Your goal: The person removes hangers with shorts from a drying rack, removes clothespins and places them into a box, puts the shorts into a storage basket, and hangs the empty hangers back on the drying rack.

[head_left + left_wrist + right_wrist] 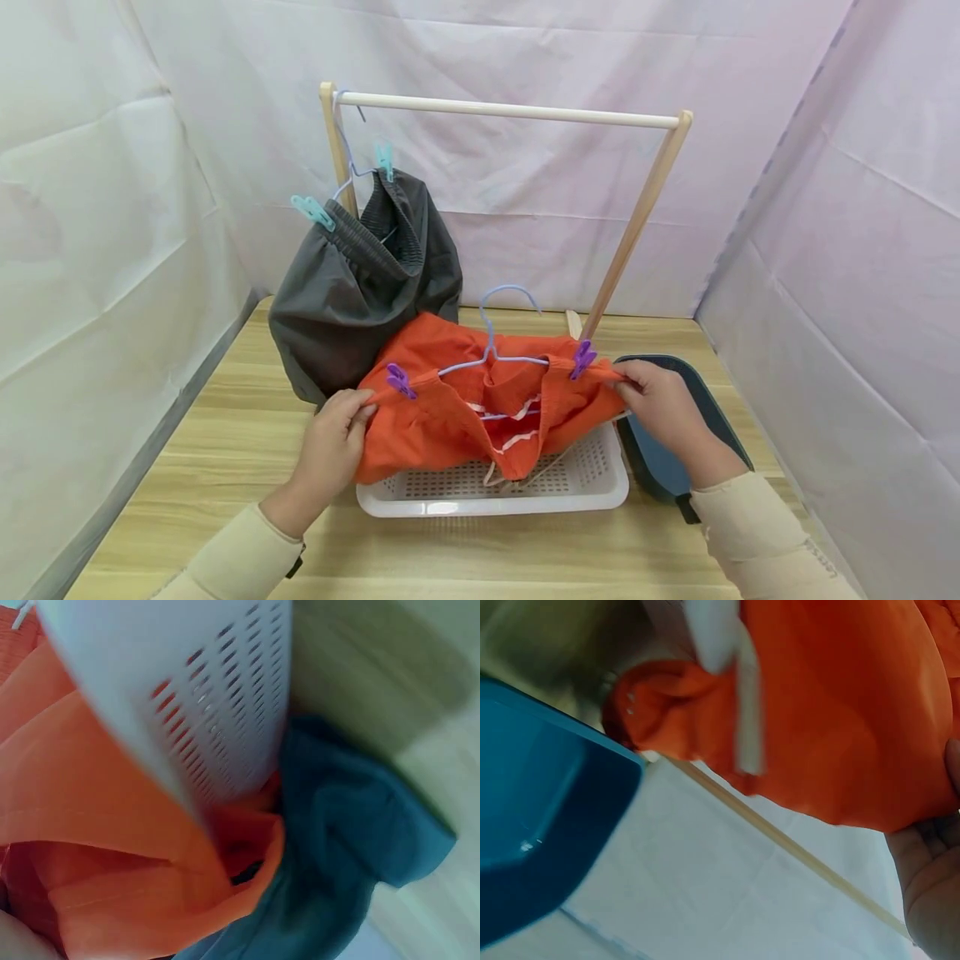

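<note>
An orange garment [420,433] with a pale cord is spread over a white perforated basket [480,506]. A light-blue hanger [489,327] lies against it, its hook pointing up, and two purple clothespins [584,359] clip the fabric near the hanger's ends. My left hand [330,442] pinches the garment's left edge. At the opposite edge, my right hand [671,408] holds the fabric between thumb and fingers. The right wrist view also has the right hand [934,885] at the cloth's border. In the left wrist view, the orange cloth [135,885] hangs beside the basket wall.
Behind stands a rack with a white rod [510,109] and wooden legs. Dark grey elastic-waisted clothing [352,292] hangs at its left on another hanger, with turquoise clothespins [313,212]. A dark blue bin [663,458] is at right. White curtains surround the wooden table [202,450].
</note>
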`<state>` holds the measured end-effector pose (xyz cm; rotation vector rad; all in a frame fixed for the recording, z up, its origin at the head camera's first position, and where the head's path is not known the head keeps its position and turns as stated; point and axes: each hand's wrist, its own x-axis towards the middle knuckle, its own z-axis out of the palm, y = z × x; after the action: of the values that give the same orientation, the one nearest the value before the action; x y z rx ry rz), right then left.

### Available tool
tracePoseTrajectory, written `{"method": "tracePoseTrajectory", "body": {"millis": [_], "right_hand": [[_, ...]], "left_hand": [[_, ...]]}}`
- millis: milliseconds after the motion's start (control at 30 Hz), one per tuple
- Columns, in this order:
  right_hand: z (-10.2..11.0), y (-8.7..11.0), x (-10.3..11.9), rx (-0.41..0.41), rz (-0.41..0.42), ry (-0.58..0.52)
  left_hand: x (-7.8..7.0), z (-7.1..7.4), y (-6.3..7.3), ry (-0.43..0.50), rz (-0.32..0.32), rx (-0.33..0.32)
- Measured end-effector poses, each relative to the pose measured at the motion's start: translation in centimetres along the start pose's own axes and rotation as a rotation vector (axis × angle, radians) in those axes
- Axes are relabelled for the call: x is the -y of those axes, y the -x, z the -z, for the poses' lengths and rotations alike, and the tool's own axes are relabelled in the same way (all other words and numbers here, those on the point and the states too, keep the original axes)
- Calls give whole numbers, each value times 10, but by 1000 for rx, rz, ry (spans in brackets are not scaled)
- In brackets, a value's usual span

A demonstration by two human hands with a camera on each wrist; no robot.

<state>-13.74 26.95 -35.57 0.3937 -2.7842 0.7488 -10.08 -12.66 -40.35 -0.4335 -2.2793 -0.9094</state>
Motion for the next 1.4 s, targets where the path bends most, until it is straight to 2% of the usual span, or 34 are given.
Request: {"method": "tracePoseTrajectory", "body": {"millis": [233, 567, 833, 1133, 1400], "right_hand": [[-14, 12, -10, 61, -26, 3], [-26, 20, -19, 49, 7, 1], [-31, 23, -22, 59, -39, 12], [-33, 24, -19, 63, -40, 6], [-30, 23, -8, 89, -55, -13]], "left_hand": [[5, -10, 13, 18, -2, 12], [13, -24, 21, 40, -44, -21], [19, -33, 22, 23, -67, -28], [23, -35, 20, 29, -115, -50], [24, -31, 16, 29, -118, 1]]}}
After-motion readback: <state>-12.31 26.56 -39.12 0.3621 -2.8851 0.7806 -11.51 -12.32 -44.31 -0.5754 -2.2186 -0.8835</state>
